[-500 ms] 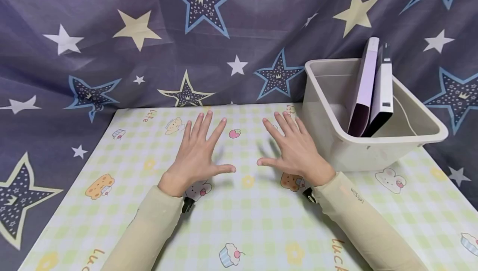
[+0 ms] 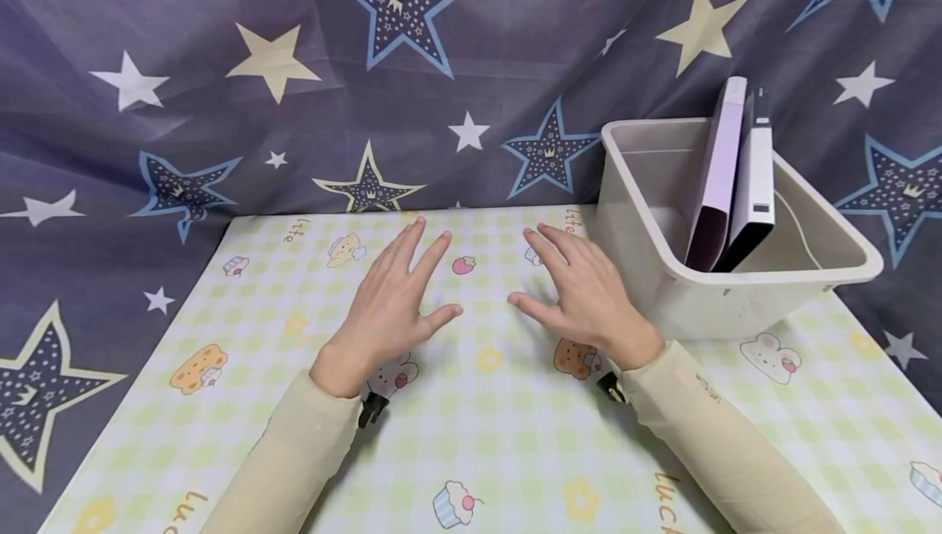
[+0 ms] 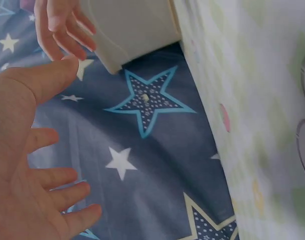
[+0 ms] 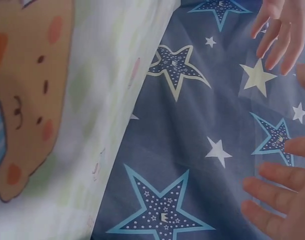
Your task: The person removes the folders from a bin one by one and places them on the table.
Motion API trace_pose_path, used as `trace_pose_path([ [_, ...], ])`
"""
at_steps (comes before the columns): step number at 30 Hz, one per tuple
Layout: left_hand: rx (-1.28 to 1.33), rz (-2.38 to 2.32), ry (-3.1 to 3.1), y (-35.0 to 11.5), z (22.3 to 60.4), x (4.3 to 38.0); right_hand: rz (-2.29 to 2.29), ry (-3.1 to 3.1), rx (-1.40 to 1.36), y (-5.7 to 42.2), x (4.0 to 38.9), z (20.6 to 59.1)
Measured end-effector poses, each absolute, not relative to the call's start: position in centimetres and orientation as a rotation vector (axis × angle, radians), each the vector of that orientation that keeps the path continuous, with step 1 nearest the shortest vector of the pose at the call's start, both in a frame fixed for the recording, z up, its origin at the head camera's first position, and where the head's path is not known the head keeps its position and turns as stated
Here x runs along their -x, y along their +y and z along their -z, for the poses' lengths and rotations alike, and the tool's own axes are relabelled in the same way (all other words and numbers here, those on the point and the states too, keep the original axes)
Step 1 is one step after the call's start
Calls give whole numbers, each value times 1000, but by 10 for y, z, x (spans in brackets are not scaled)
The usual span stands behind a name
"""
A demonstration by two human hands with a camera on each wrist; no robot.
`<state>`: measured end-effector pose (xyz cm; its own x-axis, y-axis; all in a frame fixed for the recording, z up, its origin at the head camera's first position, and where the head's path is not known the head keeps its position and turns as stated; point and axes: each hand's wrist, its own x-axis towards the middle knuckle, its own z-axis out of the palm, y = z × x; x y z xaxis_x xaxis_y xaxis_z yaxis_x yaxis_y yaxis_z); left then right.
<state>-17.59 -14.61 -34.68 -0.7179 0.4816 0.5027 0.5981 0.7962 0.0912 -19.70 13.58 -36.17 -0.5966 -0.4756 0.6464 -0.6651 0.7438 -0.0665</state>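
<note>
My left hand (image 2: 386, 305) hovers over the checkered tablecloth (image 2: 471, 411), left of the middle, fingers extended and thumb spread away. My right hand (image 2: 589, 293) faces it across a gap, its fingers also fairly straight, close to the left side of a pale plastic bin (image 2: 706, 305). Neither holds anything. In the left wrist view the palm side of the left hand (image 3: 37, 165) shows with loosely spread fingers. The right wrist view has the fingers of the right hand (image 4: 277, 195) at its right edge.
Inside the bin at the right stand a lilac binder (image 2: 717, 178) and a white and black binder (image 2: 754, 182), both leaning and rising above the rim. A dark star-patterned curtain (image 2: 471, 68) hangs behind the table. Black straps (image 2: 373, 409) sit at the wrists.
Both hands have turned slightly, palms more toward each other, and their fingers have drawn closer together. The bin and binders have stayed put.
</note>
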Motion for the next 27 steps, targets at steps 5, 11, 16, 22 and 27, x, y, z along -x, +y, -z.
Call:
trace_pose_path([
  [5, 844, 375, -2460, -140, 338, 168, -461, -2286, -833, 135, 191, 353],
  [11, 863, 391, -2414, -135, 332, 161, -497, -2247, -815, 136, 188, 346],
  [16, 869, 402, -2396, -132, 329, 157, -543, -2191, -795, 139, 187, 339],
  [22, 871, 432, -2371, -131, 328, 155, -584, -2096, -801, 140, 183, 329],
  [27, 885, 444, -2351, -130, 326, 154, -584, -2028, -818, 139, 178, 321],
])
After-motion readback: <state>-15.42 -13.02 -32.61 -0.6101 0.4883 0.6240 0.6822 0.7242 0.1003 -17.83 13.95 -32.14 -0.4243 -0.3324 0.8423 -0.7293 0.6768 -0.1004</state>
